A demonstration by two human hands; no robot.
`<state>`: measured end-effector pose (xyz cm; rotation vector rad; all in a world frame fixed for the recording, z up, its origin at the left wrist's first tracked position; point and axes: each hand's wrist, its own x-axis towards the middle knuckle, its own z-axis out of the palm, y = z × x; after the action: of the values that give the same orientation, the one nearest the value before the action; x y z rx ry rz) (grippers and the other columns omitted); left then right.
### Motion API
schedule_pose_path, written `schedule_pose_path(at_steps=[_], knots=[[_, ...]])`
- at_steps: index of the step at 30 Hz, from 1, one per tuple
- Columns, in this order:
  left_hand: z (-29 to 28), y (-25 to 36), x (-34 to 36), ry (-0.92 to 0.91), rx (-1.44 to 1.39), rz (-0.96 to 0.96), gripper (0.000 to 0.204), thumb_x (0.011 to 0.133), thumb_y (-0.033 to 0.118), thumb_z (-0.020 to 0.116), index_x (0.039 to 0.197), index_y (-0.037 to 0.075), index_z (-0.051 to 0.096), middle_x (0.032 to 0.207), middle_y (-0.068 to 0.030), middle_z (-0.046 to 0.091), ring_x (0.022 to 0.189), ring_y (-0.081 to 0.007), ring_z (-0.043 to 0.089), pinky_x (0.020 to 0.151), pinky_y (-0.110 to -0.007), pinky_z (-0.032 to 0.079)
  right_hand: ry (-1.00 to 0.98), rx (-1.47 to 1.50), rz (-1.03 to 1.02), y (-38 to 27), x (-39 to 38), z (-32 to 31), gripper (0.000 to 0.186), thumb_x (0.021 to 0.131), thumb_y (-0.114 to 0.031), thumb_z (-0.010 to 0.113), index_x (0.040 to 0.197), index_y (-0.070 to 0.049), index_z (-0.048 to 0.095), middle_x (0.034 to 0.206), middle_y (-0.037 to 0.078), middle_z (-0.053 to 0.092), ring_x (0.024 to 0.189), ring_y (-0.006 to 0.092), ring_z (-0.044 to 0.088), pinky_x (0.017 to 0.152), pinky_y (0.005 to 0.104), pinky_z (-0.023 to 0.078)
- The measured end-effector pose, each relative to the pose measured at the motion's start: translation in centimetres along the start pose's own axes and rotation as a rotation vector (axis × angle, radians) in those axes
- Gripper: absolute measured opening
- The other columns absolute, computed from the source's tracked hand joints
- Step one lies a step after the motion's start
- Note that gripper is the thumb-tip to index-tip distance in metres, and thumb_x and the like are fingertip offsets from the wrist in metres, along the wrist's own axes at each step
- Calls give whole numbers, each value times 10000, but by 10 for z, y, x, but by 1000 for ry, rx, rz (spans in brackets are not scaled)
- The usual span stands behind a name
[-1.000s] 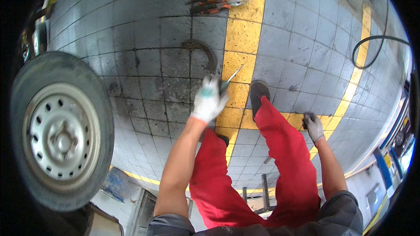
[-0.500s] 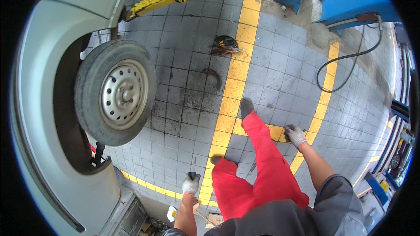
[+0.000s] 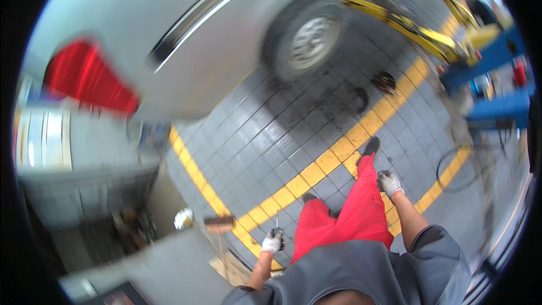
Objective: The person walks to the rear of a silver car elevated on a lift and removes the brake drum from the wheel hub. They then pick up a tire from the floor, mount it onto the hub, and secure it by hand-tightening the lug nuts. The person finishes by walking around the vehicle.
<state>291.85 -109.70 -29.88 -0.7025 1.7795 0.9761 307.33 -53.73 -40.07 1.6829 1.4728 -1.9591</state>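
My left hand (image 3: 273, 241), in a pale glove with dark fingertips, is closed around a thin tool whose slim metal shaft (image 3: 277, 219) points up from the fist. The tool's kind is too small to make out. My right hand (image 3: 389, 183), gloved the same way, hangs beside my red trouser leg with its fingers curled in. Whether anything is inside them is hidden. Ahead and to the left, a silver car (image 3: 226, 62) stands raised, its wheel (image 3: 313, 42) still mounted. Neither hand touches the car.
A yellow lift arm (image 3: 401, 22) reaches under the car from blue posts (image 3: 491, 62). Dark tools (image 3: 385, 82) lie beside the yellow floor line (image 3: 344, 148). A black hose (image 3: 451, 178) loops at right. A broom (image 3: 219, 223) and a grey cabinet (image 3: 90, 192) are at left.
The view has swung left, bringing the car's red tail light, cabinet and broom into sight. My feet have shifted slightly. The thin tool stays in my left hand.
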Motion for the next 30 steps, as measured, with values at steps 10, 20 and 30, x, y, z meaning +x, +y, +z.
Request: schedule_pose_path(at_steps=[10,20,30], knots=[[-152,-285,-85,351,-237,-224,557,952,364,825,1321,-40,719,843,-116,763,609,-205,679,562,-386,560,-222,-493,-153,-45,-87,205,327,1090,-301,670,1294,-49,636,916,80,665,619,178,611,521,352,518],[-152,-217,-47,393,-15,-134,689,935,485,799,1406,1,662,1185,-234,762,986,-356,737,852,-436,579,-334,-568,136,-113,-83,249,234,1097,-305,630,1183,-88,632,805,79,621,568,242,592,509,431,524],[-274,-94,5,571,-311,-280,682,849,452,889,1346,12,730,1272,-231,787,1183,-391,760,997,-479,598,-538,-1229,115,-242,-41,477,291,1091,-303,620,1125,-20,679,891,115,704,718,294,706,636,452,604]])
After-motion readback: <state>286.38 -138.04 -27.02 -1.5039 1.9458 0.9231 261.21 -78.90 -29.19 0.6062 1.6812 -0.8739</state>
